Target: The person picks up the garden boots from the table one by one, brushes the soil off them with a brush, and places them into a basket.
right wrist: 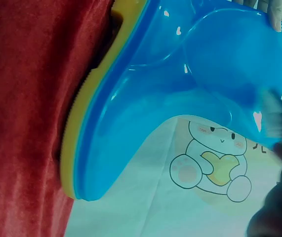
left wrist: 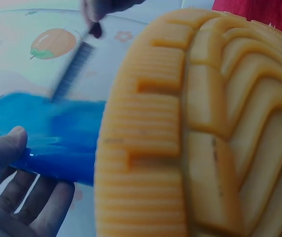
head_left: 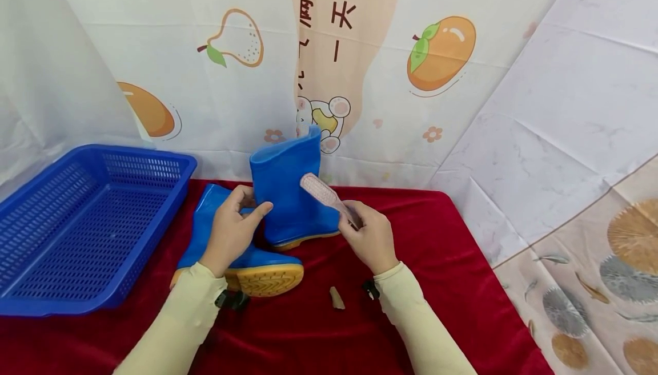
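Note:
A blue rain boot (head_left: 285,198) with a yellow sole stands upright on the red cloth. My left hand (head_left: 232,231) grips its shaft from the left, thumb in front and fingers behind. In my right hand (head_left: 371,237) is the handle of a pale brush (head_left: 321,190). The brush head overlaps the shaft's right side in the head view; its bristles face the blue surface in the left wrist view, where the brush looks blurred. A second blue rain boot (head_left: 257,256) lies on its side under my left forearm, its yellow sole (left wrist: 180,128) large in the left wrist view.
On the left sits a blue plastic basket (head_left: 187,165) with mesh walls. A small beige piece (head_left: 336,298) lies on the red cloth (head_left: 432,272) between my forearms. A white printed curtain (head_left: 205,107) hangs behind the table.

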Demonstrator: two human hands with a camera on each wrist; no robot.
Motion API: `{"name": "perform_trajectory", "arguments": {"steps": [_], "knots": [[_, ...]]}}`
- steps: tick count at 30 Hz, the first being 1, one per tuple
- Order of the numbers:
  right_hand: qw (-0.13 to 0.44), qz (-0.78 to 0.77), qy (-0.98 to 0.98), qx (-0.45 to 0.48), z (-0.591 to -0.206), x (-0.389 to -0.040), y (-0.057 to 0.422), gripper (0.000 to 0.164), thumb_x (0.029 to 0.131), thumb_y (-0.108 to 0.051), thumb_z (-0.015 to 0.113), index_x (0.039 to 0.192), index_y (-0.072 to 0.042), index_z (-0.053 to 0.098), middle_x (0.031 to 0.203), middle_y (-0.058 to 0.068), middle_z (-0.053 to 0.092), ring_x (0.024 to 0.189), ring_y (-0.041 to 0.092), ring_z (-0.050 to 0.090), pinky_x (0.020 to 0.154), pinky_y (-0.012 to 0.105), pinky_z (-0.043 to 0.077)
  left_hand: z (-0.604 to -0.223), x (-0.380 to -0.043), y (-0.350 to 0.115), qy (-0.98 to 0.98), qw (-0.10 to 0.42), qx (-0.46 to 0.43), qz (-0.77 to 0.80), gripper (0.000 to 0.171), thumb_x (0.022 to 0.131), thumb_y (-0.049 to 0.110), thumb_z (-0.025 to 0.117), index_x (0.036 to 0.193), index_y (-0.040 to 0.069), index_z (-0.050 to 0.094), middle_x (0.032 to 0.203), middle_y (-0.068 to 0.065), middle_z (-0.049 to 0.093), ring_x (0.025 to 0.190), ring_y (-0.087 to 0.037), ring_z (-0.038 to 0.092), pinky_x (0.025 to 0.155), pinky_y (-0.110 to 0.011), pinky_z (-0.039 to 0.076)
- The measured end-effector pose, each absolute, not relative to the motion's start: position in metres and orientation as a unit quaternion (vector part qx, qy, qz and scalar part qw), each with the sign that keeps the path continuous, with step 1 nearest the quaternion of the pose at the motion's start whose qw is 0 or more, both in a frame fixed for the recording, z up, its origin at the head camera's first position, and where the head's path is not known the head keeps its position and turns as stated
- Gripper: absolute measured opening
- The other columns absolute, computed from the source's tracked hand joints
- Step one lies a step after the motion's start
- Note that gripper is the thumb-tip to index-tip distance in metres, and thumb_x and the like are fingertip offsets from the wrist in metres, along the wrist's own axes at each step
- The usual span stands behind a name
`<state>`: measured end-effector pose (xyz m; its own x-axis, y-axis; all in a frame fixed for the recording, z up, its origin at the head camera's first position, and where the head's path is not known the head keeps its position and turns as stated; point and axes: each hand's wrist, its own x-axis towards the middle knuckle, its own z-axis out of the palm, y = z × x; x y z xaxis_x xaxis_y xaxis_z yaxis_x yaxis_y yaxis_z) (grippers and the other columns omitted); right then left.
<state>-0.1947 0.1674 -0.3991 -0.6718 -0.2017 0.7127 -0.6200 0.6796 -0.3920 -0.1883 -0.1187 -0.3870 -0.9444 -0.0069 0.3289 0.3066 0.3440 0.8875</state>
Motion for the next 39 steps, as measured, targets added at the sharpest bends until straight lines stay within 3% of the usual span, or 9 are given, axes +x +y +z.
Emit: {"name": "perform_trajectory", "arguments": {"steps": [7, 12, 17, 19, 23, 26, 34, 39], "knots": [[0.308, 0.298, -0.835, 0.346, -0.399, -0.192, 0.162, 0.037, 0.097, -0.013, 0.073, 0.134, -0.010, 0.070, 0.072, -0.005, 0.050, 0.061, 0.004, 0.040, 0.052, 0.019, 0.035, -0.387, -0.188, -0.118, -0.814, 0.128, -0.113, -0.556, 0.033, 0.103, 0.034, 0.066, 0.124, 0.010, 0.061, 0.118, -0.010, 0.068, 0.107, -0.024, 0.066, 0.082, -0.014, 0.053], [0.258, 0.297, -0.877, 0.276, -0.400, -0.192, 0.165, 0.035, 0.100, -0.019, 0.071, 0.135, -0.014, 0.070, 0.069, -0.009, 0.046, 0.059, 0.005, 0.039, 0.050, 0.022, 0.035, -0.388, -0.189, -0.118, -0.808, 0.143, -0.106, -0.562, 0.033, 0.104, 0.032, 0.065, 0.121, 0.005, 0.059, 0.119, -0.013, 0.067, 0.111, -0.025, 0.063, 0.084, -0.012, 0.051], [0.187, 0.305, -0.913, 0.196, -0.403, -0.195, 0.170, 0.033, 0.100, -0.022, 0.071, 0.132, -0.015, 0.072, 0.067, -0.009, 0.055, 0.059, 0.006, 0.045, 0.051, 0.026, 0.041, -0.390, -0.191, -0.118, -0.811, 0.154, -0.088, -0.558, 0.035, 0.104, 0.034, 0.063, 0.120, 0.003, 0.058, 0.119, -0.014, 0.066, 0.111, -0.026, 0.062, 0.085, -0.013, 0.049], [0.176, 0.305, -0.918, 0.180, -0.403, -0.195, 0.171, 0.027, 0.100, -0.021, 0.070, 0.125, -0.014, 0.076, 0.068, -0.008, 0.057, 0.057, 0.006, 0.045, 0.051, 0.026, 0.041, -0.391, -0.191, -0.119, -0.812, 0.155, -0.084, -0.556, 0.035, 0.104, 0.034, 0.063, 0.121, 0.003, 0.058, 0.118, -0.014, 0.066, 0.110, -0.025, 0.062, 0.084, -0.014, 0.049], [0.211, 0.318, -0.910, 0.165, -0.401, -0.195, 0.171, 0.008, 0.096, -0.020, 0.069, 0.094, -0.013, 0.074, 0.062, -0.008, 0.054, 0.052, 0.007, 0.042, 0.047, 0.026, 0.037, -0.391, -0.190, -0.119, -0.812, 0.158, -0.085, -0.555, 0.035, 0.104, 0.036, 0.064, 0.120, 0.005, 0.058, 0.116, -0.013, 0.066, 0.107, -0.024, 0.061, 0.081, -0.014, 0.050], [0.255, 0.343, -0.890, 0.160, -0.399, -0.195, 0.171, 0.017, 0.094, -0.020, 0.069, 0.080, -0.017, 0.062, 0.056, -0.008, 0.043, 0.048, 0.008, 0.036, 0.045, 0.026, 0.032, -0.390, -0.189, -0.118, -0.812, 0.156, -0.092, -0.554, 0.034, 0.104, 0.036, 0.064, 0.121, 0.006, 0.059, 0.115, -0.011, 0.066, 0.106, -0.023, 0.062, 0.079, -0.014, 0.051], [0.277, 0.361, -0.874, 0.169, -0.398, -0.194, 0.171, 0.034, 0.098, -0.025, 0.066, 0.070, -0.019, 0.047, 0.054, -0.009, 0.032, 0.047, 0.009, 0.031, 0.045, 0.026, 0.025, -0.389, -0.187, -0.117, -0.818, 0.149, -0.095, -0.547, 0.032, 0.103, 0.035, 0.065, 0.122, 0.009, 0.061, 0.114, -0.009, 0.068, 0.103, -0.021, 0.062, 0.077, -0.020, 0.052], [0.262, 0.351, -0.885, 0.160, -0.399, -0.194, 0.171, 0.035, 0.099, -0.028, 0.066, 0.071, -0.020, 0.047, 0.054, -0.009, 0.033, 0.047, 0.010, 0.033, 0.046, 0.027, 0.026, -0.389, -0.187, -0.115, -0.809, 0.185, -0.070, -0.553, 0.027, 0.101, 0.031, 0.070, 0.111, 0.007, 0.064, 0.105, -0.009, 0.071, 0.099, -0.013, 0.062, 0.077, -0.022, 0.050]]}}
